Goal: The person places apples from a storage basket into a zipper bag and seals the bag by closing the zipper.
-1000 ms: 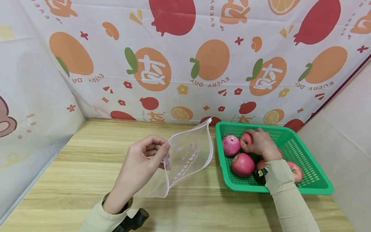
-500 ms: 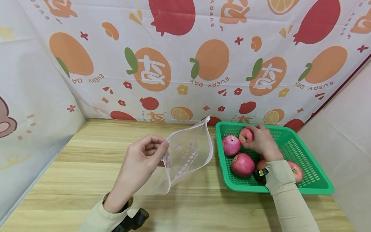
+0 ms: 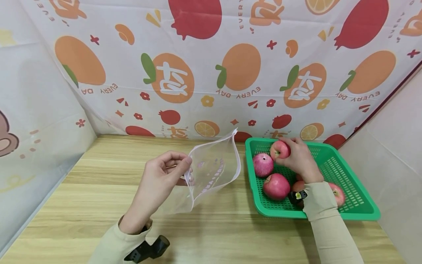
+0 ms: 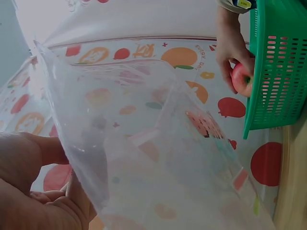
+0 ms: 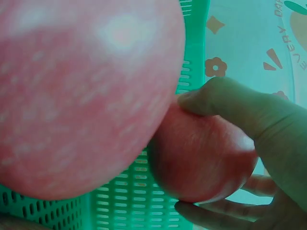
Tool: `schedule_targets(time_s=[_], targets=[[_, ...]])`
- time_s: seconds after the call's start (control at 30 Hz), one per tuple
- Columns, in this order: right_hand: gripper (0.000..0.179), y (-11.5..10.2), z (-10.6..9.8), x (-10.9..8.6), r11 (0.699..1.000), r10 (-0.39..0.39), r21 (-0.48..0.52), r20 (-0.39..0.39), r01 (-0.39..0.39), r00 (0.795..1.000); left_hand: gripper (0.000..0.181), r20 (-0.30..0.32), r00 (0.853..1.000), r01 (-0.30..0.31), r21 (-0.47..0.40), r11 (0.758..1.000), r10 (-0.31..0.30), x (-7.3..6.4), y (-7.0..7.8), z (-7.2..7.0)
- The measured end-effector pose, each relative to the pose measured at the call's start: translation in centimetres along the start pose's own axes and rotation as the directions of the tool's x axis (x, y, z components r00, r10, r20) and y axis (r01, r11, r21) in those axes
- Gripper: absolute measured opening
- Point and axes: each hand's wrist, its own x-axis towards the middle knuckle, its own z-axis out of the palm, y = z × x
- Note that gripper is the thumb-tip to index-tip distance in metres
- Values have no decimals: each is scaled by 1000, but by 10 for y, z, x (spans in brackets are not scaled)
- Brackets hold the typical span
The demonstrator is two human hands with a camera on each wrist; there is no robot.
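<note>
The left hand [image 3: 161, 179] is holding a clear zip bag [image 3: 211, 170] above the wooden surface [image 3: 99, 190]. Its grip is closing on one lip of the bag mouth: thumb and fingers are pinching the plastic edge, and the rest of the bag is hanging toward the basket side, its white-trimmed mouth gaping. In the left wrist view the bag [image 4: 144, 158] is filling most of the frame, with the pinching fingers [image 4: 38, 191] at the lower left.

The right hand [image 3: 298, 159] is gripping a red apple [image 3: 280, 149] over the far left corner of the green basket [image 3: 356, 190]. The fingers are curling around the fruit, and the apple is sitting clear of the other fruit below it. The right wrist view is showing the held apple [image 5: 206, 158] between thumb and fingertips, with the basket wall [image 5: 124, 201] behind it.

Other apples are lying in the basket: one [image 3: 263, 165] just beside the held apple, one [image 3: 276, 186] nearer the front wall, and one [image 3: 337, 194] partly hidden by the right sleeve [image 3: 326, 220]. The basket is standing on the surface to the right of the bag, near it but not touching. A fruit-printed cloth [image 3: 211, 66] is covering the wall behind.
</note>
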Motion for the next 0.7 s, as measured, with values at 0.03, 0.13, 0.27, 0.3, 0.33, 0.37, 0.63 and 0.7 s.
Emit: schedule_targets(time_s=[0.03,0.13,0.27,0.3,0.33,0.37,0.63,0.7], targets=[[76,0,0,0,1000,-7,5,-9,7,1000,26,1,1000,8,-11,1000,-8,0,0,0],[75,0,1,2,1000,-23,18,-37,24,999,28,7,1000,26,-35,999,-26,2,0,0],[73,-1,2,2,998,-48,26,-67,50,997,28,15,999,48,-53,997,-47,4,-2,-1],[72,-1,2,2,998,-55,31,-77,58,996,28,16,999,53,-56,997,-52,4,-2,-1],[72,-1,2,3,997,-61,34,-88,64,994,28,17,998,56,-58,997,-56,5,-2,-1],[72,0,2,3,997,-64,38,-97,68,993,29,18,998,61,-59,996,-60,5,-3,-1],[73,-1,1,4,994,-67,78,-163,80,984,29,23,998,61,-65,996,-59,7,-4,-1],[74,-1,2,5,992,-73,87,-194,91,978,29,24,998,55,-68,996,-53,7,-5,-1]])
